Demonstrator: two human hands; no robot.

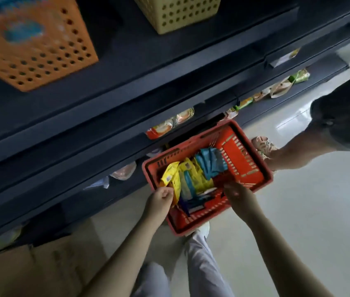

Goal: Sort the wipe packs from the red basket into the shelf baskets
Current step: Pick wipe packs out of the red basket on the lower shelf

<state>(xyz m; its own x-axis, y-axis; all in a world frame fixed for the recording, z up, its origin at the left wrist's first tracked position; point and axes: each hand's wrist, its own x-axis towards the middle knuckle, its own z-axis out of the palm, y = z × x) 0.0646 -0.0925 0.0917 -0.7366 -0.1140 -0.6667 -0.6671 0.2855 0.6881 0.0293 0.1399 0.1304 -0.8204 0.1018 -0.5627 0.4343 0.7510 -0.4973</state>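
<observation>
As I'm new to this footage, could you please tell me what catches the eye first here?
The red basket on the floor at centre, holding yellow and blue wipe packs, stands out. The left hand grips a yellow pack at its left edge; an orange basket sits on the shelf upper left.

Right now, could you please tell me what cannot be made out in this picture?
All in the head view:
1. Orange basket: motion blur leaves its contents a blue smear.
2. Yellow basket: cut off by the top edge, inside unseen.
3. Right hand: blurred over the red basket; whether it holds anything is unclear.
4. Yellow pack in the left hand: print too small to read.
</observation>
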